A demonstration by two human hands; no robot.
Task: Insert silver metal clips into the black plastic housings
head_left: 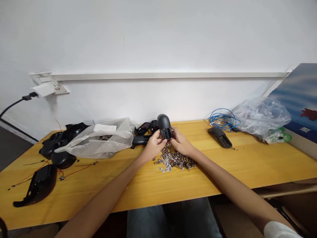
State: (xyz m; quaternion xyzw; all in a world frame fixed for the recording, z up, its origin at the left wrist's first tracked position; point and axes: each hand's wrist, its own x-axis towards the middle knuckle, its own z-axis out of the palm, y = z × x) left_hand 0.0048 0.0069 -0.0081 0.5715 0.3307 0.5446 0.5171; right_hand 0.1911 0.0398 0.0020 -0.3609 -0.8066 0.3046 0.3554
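Note:
Both my hands hold a black plastic housing with a rounded top and an open slotted lower part. My left hand grips its left side, thumb at the lower edge. On the opposite side, my right hand has its fingers closed around the lower right edge. Below the hands, a loose heap of small metal parts, silvery and brownish, lies on the table. Behind my left hand are further black plastic parts, partly hidden by it.
A translucent plastic bag lies left of centre. Black housings with thin wires spread along the left side. To the right are another black housing, a blue cable coil and clear plastic bags. The wall borders the wooden table.

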